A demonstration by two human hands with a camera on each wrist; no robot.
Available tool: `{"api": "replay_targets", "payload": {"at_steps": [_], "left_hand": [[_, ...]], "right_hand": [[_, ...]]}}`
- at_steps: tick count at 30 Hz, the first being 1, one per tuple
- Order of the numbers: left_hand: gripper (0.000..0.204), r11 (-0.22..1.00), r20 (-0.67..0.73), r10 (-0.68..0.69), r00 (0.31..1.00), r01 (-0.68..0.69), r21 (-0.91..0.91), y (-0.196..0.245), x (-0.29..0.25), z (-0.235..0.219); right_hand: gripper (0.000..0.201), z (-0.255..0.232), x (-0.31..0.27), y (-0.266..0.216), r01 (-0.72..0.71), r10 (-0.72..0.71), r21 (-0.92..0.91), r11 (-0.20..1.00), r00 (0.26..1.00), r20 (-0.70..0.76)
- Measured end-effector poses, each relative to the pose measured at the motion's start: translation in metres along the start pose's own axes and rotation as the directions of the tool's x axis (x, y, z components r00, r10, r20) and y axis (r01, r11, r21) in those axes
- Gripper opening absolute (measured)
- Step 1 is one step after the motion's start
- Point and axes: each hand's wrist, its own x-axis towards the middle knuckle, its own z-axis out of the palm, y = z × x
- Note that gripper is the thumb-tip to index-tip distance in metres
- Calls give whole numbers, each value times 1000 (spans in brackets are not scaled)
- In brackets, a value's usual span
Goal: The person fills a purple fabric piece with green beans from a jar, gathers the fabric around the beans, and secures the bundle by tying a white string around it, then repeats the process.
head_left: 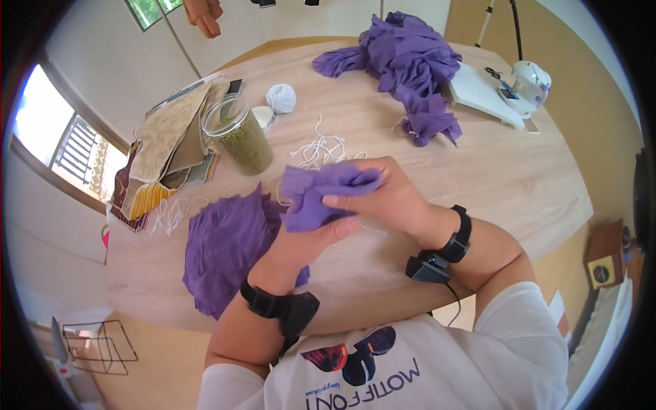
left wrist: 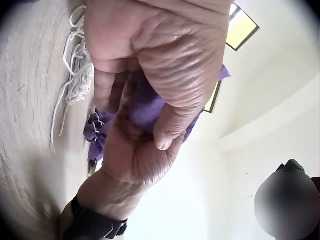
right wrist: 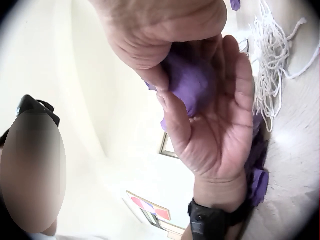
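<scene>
purple cloth piece (head_left: 321,195) is held bunched between both hands, raised just above the wooden table (head_left: 519,184), near the person's chest. left hand (head_left: 307,242) is cupped under it, thumb curled over the lower edge; right hand (head_left: 386,195) is closed over the top, fingers pinching the fold. both grips are snug, with nothing else held. in the wrist views the cloth is seen wadded in the left palm (right wrist: 220,135) and pressed by the right thumb (left wrist: 172,125).

judgement: the wad is being gathered or shaped. for a clean result the edges are best kept tucked inward, with the thumb pressure kept even so no fold slips out. white string (head_left: 318,150) lies loose on the table just beyond the hands. a flat purple cloth (head_left: 225,249) lies under the left wrist; snagging either should be avoided.
</scene>
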Motion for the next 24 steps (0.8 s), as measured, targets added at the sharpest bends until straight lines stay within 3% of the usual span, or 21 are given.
{"api": "replay_targets", "payload": {"at_steps": [1,3,6,7,9,12,16,18,21,24], "left_hand": [[59,994,33,-32,999,28,103,0,0,-5],[52,998,-35,-27,999,29,54,-9,-2,-5],[47,993,-31,50,998,-47,106,-16,-3,0],[46,986,-8,87,996,-85,143,-18,-2,1],[47,991,-19,1,1000,2,133,-21,-1,-1],[46,991,-46,-19,999,25,128,-28,-2,-4],[38,983,-120,-107,987,123,133,-15,-4,-1],[36,996,-179,-29,983,43,76,-6,-1,3],[40,1000,-183,17,983,-14,19,4,2,-4],[49,995,-197,85,977,-95,-43,-2,3,-9]], "right_hand": [[24,0,0,4,119,-116,-99,988,993,35],[23,-4,2,11,354,-327,-278,893,934,141],[20,-5,1,9,384,-372,-532,755,918,135],[22,-6,2,9,327,-293,-470,820,945,147],[25,-9,1,9,187,-129,-343,921,974,186],[32,-8,1,5,237,-150,-399,886,960,237],[43,-5,-4,-15,148,-145,-86,985,988,47],[47,-12,1,-20,149,-133,178,973,986,-100],[48,-40,13,6,-19,18,22,1000,999,42],[49,-23,12,21,-103,125,-90,991,948,292]]}}
